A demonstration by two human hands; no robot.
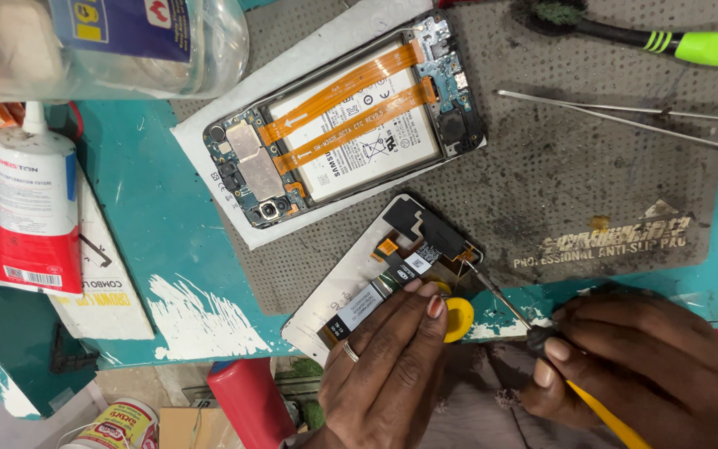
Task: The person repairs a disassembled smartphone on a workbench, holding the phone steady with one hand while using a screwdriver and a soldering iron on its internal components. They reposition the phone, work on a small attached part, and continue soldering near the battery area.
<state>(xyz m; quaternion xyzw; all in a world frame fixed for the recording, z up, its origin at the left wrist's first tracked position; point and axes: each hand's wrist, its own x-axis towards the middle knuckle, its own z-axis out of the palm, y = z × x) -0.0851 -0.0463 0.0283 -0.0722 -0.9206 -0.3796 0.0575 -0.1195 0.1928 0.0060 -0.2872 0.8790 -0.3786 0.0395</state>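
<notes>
The left hand [392,366] rests flat, fingers pressed down on the back of a loose phone screen [376,278] to pin it; it grips nothing, only holds the panel in place against the edge of the grey mat [592,175]. The right hand [650,366] is closed around a small screwdriver [500,295] with a yellow handle, held like a pen. The screwdriver's thin shaft runs up and to the left from that hand, and its tip meets the screen's far upper corner, just past the left fingertips. The screen lies with its long axis slanting from lower left to upper right, so the working corner sits up and left of the right hand and directly beyond the left one; the left hand is the nearer of the two, since it lies on the panel itself. A yellow round disc [460,318] peeks out between the left fingers and the screwdriver shaft. Further up the mat lies one opened phone body [346,125] on a white sheet, showing its battery and two orange ribbon cables. Counted: one screen, one phone body, one screwdriver, one green-handled brush [650,37] at the top right, one pair of tweezers [625,116] below it, one glue tube [36,208] at the left.
</notes>
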